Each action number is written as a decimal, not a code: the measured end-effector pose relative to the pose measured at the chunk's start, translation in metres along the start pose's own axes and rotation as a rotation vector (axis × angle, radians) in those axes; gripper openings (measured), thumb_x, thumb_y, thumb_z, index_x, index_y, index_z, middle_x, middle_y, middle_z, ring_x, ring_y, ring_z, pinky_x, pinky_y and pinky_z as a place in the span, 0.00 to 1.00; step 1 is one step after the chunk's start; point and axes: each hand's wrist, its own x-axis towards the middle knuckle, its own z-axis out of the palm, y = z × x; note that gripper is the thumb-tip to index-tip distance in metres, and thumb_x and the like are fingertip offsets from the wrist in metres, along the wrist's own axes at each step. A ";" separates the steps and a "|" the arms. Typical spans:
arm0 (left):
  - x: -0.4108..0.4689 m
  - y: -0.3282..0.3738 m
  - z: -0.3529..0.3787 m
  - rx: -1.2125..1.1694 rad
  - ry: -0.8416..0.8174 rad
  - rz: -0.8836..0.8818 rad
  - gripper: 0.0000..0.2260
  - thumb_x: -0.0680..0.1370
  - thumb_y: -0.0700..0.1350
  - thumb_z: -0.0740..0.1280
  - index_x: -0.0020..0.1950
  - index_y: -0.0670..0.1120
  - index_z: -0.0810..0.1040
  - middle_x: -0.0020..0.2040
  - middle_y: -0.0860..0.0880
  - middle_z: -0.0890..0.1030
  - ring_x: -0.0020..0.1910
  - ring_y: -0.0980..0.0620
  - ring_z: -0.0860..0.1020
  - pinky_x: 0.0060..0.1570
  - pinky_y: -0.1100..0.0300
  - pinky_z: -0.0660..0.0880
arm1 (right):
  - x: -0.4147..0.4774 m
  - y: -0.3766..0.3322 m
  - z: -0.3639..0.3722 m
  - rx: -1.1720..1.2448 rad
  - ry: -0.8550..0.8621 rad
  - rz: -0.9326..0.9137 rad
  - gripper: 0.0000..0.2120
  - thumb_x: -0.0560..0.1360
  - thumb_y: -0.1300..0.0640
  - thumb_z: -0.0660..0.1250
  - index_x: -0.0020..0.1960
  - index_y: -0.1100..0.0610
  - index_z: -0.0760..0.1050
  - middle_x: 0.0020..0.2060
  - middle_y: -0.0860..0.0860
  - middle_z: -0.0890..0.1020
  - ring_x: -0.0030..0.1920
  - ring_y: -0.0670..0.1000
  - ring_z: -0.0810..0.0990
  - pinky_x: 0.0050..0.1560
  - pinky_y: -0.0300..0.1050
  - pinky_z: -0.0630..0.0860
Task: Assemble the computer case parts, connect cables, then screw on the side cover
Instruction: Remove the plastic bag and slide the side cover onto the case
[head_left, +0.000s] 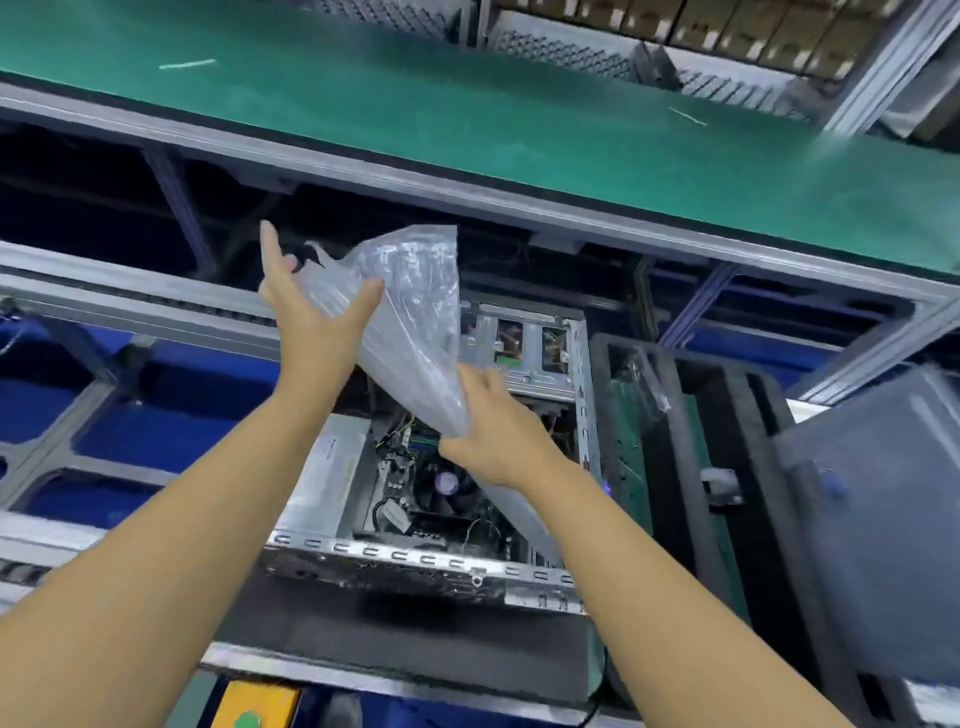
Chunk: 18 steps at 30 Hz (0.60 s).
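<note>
Left hand (317, 312): raised over the far left of the case; the thumb and curled fingers pinch the upper edge of the plastic bag, with the forefinger pointing up.
Right hand (496, 434): lower and nearer; the fingers are closed round the gathered lower end of the same bag.
Plastic bag (410, 322): thin, clear and crinkled film, stretched between both hands and fanning out to a wide far edge.
Computer case (415, 564): centre of the scene, under the hands. It is an open box of bare sheet metal with a slotted near rim, lying on its side.
Case interior: dark motherboard (400, 483) with a round cooler fan (448, 483), a flat silver box (327, 467) on the left and a perforated drive cage (524, 345) at the far end.
Black mat (405, 644): matt and flat, under the case.
Foam tray (670, 467): black and thick-walled, just right of the case.
Grey panel (883, 571): smooth and flat, at the far right.
Green belt (467, 104): matt surface on the far side, edged by an aluminium rail (415, 187).
</note>
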 end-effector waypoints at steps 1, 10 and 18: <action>0.001 -0.012 -0.003 0.030 -0.010 0.038 0.45 0.71 0.62 0.73 0.79 0.61 0.48 0.74 0.54 0.57 0.71 0.61 0.62 0.66 0.63 0.60 | 0.003 -0.001 0.007 -0.011 -0.027 -0.001 0.40 0.73 0.49 0.69 0.77 0.43 0.50 0.69 0.52 0.65 0.43 0.53 0.78 0.39 0.49 0.74; 0.028 -0.015 0.000 0.145 -0.028 0.180 0.15 0.73 0.56 0.71 0.56 0.56 0.72 0.61 0.50 0.72 0.56 0.67 0.70 0.55 0.77 0.64 | 0.013 -0.009 0.013 0.081 0.153 0.039 0.30 0.72 0.51 0.69 0.68 0.45 0.58 0.61 0.47 0.70 0.43 0.52 0.78 0.42 0.51 0.74; 0.047 0.006 0.002 0.206 -0.090 0.396 0.13 0.73 0.51 0.72 0.53 0.58 0.71 0.55 0.57 0.69 0.54 0.67 0.70 0.59 0.73 0.65 | 0.012 -0.013 0.027 0.132 0.207 0.056 0.34 0.71 0.50 0.68 0.72 0.45 0.55 0.63 0.47 0.68 0.47 0.54 0.76 0.43 0.52 0.74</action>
